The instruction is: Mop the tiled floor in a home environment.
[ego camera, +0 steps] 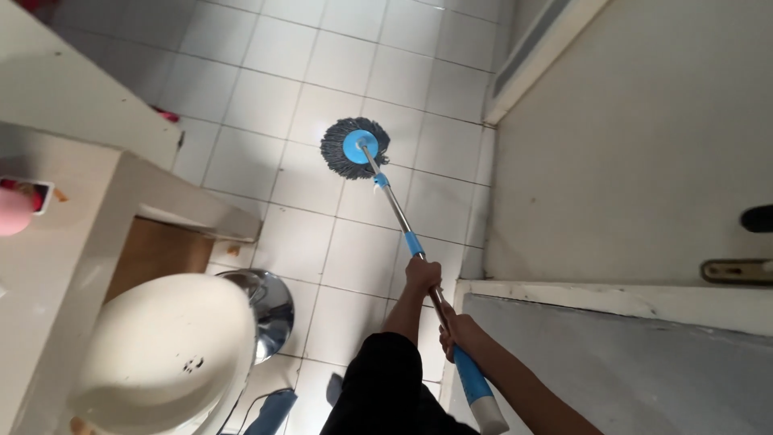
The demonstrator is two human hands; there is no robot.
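Both hands grip a long metal mop pole with blue sleeves: the left hand wrapped shut higher up, the right hand closed just below it. Beyond the fingers, the round grey-fringed mop head with a blue disc rests on open white floor tiles. A pale door stands to the right; a beige counter and a shiny steel bin crowd the left.
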